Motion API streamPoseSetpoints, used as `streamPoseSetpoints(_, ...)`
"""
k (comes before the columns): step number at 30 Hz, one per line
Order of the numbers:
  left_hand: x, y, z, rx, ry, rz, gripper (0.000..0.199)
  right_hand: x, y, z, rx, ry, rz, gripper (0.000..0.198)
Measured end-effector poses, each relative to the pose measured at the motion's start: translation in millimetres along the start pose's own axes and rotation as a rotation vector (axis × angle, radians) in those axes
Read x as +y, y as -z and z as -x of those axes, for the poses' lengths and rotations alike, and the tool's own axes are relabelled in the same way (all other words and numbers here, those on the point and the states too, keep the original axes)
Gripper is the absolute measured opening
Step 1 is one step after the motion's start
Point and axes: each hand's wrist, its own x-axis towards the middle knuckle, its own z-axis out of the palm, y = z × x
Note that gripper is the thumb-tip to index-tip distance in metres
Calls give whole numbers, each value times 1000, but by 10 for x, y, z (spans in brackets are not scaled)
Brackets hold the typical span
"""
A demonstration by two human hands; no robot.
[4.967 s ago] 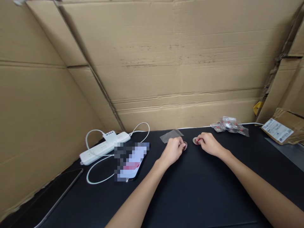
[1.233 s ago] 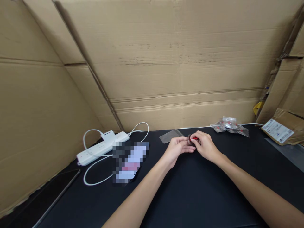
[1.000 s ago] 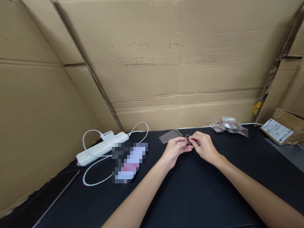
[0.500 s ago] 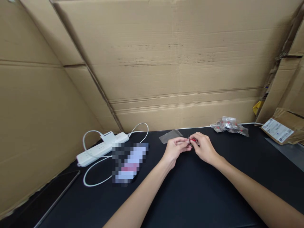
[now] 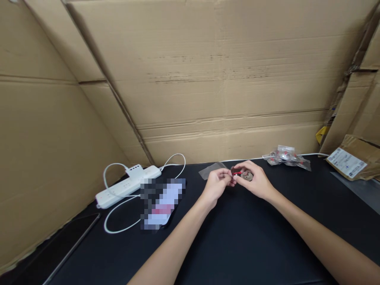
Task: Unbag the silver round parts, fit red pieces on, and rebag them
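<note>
Near the back of the black table, my left hand (image 5: 216,184) and my right hand (image 5: 257,183) meet at the fingertips. Between them is a small item with a red strip (image 5: 237,173), too small to name. A dark round piece shows at its left end, and a grey-brown disc (image 5: 247,176) sits within the curve of my right fingers. My right thumb and fingers pinch the item, while the closed left fingertips grip its left edge. Just behind my left hand lies a clear plastic bag (image 5: 208,170), flat on the table.
Several small clear bags with red and metallic pieces (image 5: 286,156) lie at the back right, near a cardboard parcel with a white label (image 5: 347,162). To the left are a white power strip (image 5: 127,187), a pixelated phone (image 5: 163,206) and a dark flat panel (image 5: 65,245). Cardboard walls surround the table.
The item has turned in my fingers, so its red strip and grey-brown disc show more. My hands have shifted slightly left, and my right fingers have spread around the item.
</note>
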Motion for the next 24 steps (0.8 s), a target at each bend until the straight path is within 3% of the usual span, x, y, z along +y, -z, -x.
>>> streamPoseSetpoints(3,8,4,-2,-7,-15,-25,13,24,-11,15,-63,-28,-92,56)
streamPoseSetpoints(7,3,9,-17,-36,-13,-33,11,54,-24,28,-155,-59,-203,43)
streamPoseSetpoints(11,0,46,-59,16,11,-54,7,74,-20,6,-116,-97,-229,41)
streamPoseSetpoints(15,-39,97,-99,40,47,-137,7,105,-12,-1,-108,-97,-128,40)
streamPoseSetpoints(20,-93,132,-116,84,34,-236,3,138,41,32,-137,45,186,38)
streamPoseSetpoints(24,-43,68,-56,87,-15,-260,25,127,62,51,-176,101,274,41)
